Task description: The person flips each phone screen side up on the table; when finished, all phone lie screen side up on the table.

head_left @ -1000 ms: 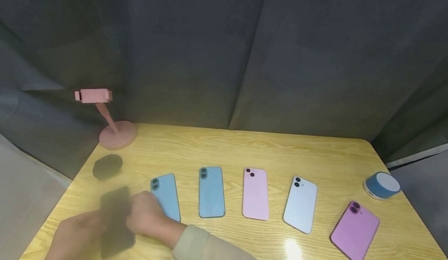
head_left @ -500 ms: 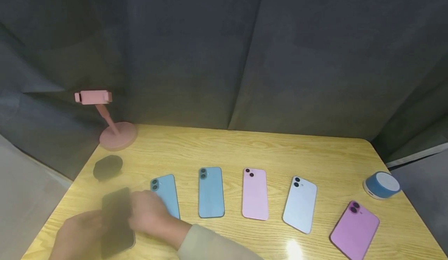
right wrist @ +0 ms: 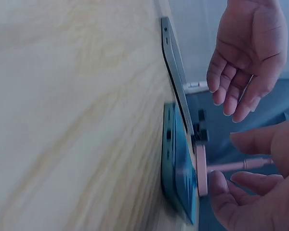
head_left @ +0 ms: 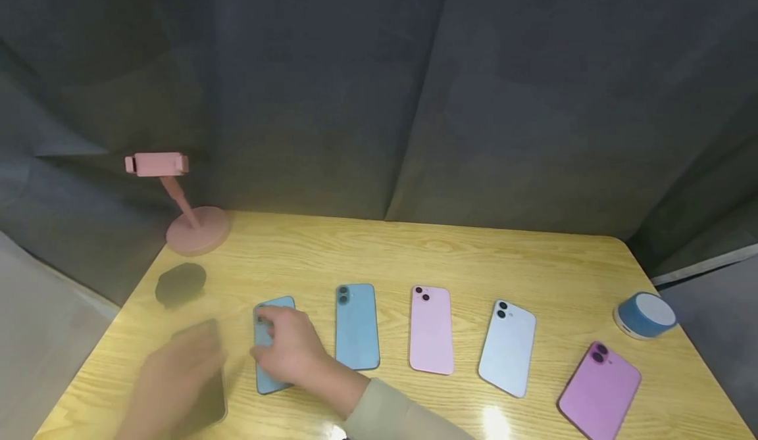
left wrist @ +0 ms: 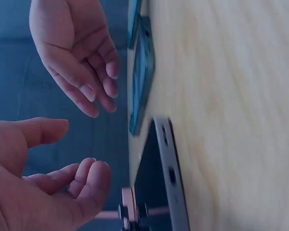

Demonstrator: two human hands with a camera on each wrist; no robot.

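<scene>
A dark, blurred phone (head_left: 207, 397) lies flat at the left of the table, with a grey edge (left wrist: 176, 192) in the left wrist view. Over it hovers my left hand (head_left: 177, 374), fingers loosely bent and holding nothing. My right hand (head_left: 293, 348) hangs above the leftmost blue phone (head_left: 269, 381), covering its middle in the head view. Thumb and fingers of that hand stand apart, with nothing between them in the right wrist view, where the blue phone (right wrist: 169, 159) lies below. Both palms partly face each other.
Right of my hands lie a second blue phone (head_left: 357, 328), a pink phone (head_left: 431, 331), a white phone (head_left: 507, 348) and a purple phone (head_left: 599, 391). A blue-and-white cylinder (head_left: 645, 315) stands at the right edge. Back left are a pink phone stand (head_left: 198, 231) and a dark roundish object (head_left: 180, 284).
My right hand has left the side of the dark phone and moved right, over the leftmost blue phone. My left hand has shifted up and right, over the dark phone.
</scene>
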